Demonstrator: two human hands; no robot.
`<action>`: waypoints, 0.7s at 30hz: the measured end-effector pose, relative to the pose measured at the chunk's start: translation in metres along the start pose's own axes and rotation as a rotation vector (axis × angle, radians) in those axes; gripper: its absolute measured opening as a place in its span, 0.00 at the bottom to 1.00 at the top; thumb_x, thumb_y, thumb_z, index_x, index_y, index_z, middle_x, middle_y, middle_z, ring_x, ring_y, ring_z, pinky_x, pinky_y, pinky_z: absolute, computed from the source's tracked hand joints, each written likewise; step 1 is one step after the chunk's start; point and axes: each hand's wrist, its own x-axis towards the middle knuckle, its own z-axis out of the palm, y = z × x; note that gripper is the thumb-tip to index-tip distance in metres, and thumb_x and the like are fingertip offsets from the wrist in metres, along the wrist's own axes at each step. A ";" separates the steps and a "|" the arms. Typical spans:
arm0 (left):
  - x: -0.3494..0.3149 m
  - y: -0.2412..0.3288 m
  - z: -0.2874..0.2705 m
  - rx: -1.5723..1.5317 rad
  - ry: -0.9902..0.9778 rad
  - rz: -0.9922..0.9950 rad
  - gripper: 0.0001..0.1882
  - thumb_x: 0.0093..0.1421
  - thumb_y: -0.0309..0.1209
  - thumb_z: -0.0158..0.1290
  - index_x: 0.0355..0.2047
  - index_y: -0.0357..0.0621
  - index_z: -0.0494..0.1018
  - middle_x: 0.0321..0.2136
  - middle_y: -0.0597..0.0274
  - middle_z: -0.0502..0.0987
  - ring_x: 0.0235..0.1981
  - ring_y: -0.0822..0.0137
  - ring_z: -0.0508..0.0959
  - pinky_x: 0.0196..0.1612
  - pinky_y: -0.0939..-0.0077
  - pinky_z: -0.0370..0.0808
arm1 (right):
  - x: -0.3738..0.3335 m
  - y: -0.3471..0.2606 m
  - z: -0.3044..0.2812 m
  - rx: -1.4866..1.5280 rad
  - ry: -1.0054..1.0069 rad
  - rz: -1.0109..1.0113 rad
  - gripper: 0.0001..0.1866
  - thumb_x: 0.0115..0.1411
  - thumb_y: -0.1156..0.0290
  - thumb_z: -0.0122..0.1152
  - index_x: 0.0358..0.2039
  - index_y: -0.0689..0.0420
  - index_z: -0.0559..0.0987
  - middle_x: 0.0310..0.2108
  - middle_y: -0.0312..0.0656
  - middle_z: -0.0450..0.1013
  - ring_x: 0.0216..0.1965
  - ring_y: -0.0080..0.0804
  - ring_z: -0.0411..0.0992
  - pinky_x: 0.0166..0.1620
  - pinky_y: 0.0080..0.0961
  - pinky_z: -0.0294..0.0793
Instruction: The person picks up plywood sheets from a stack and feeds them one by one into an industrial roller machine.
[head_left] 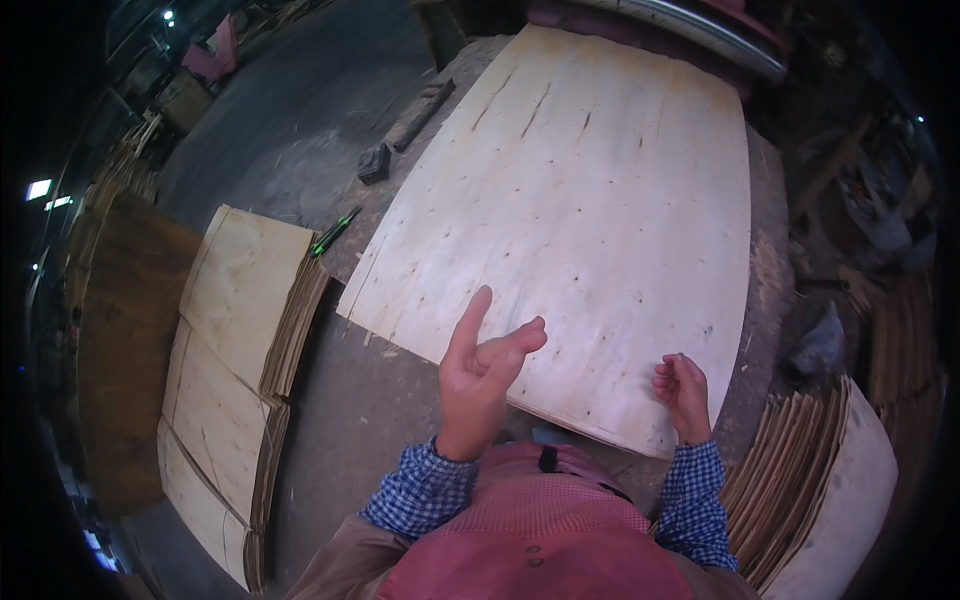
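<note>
A large pale wood veneer sheet [590,220], with small knots and a few dark splits near its far end, lies before me. Above its near left edge is my left hand [478,385], the index finger stretched out and the other fingers partly bent; nothing is in it. My right hand [684,392] is over the near right corner, its fingers curled loosely inward, and I see nothing held there. Whether either hand touches the sheet, I cannot tell.
Bundled veneer sheets [225,370] stand to the left, with a green-and-black tool [335,232] by their far corner. More stacked veneer [800,480] is at the lower right. A dark block [374,164] sits beyond the sheet's left edge. A metal roller-like bar [700,30] crosses the far end.
</note>
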 end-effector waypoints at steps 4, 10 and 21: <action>0.007 -0.002 0.003 0.029 0.063 -0.017 0.38 0.64 0.25 0.52 0.68 0.34 0.44 0.40 0.45 0.80 0.52 0.53 0.77 0.57 0.62 0.72 | 0.002 0.001 0.000 0.002 -0.018 0.002 0.13 0.67 0.59 0.54 0.39 0.57 0.76 0.30 0.35 0.76 0.26 0.20 0.75 0.29 0.15 0.75; 0.011 -0.004 0.002 -0.004 0.113 -0.040 0.36 0.66 0.27 0.50 0.68 0.35 0.44 0.42 0.43 0.80 0.51 0.53 0.77 0.55 0.62 0.74 | 0.004 0.003 0.001 0.003 -0.017 0.009 0.13 0.67 0.60 0.54 0.40 0.57 0.76 0.30 0.35 0.76 0.26 0.20 0.74 0.29 0.15 0.75; 0.019 -0.007 -0.010 -0.011 0.116 -0.097 0.30 0.69 0.32 0.41 0.68 0.40 0.46 0.50 0.41 0.75 0.52 0.56 0.77 0.53 0.68 0.74 | 0.023 0.000 -0.005 -0.211 0.053 -0.069 0.12 0.66 0.62 0.56 0.42 0.57 0.76 0.31 0.35 0.76 0.29 0.21 0.74 0.32 0.17 0.75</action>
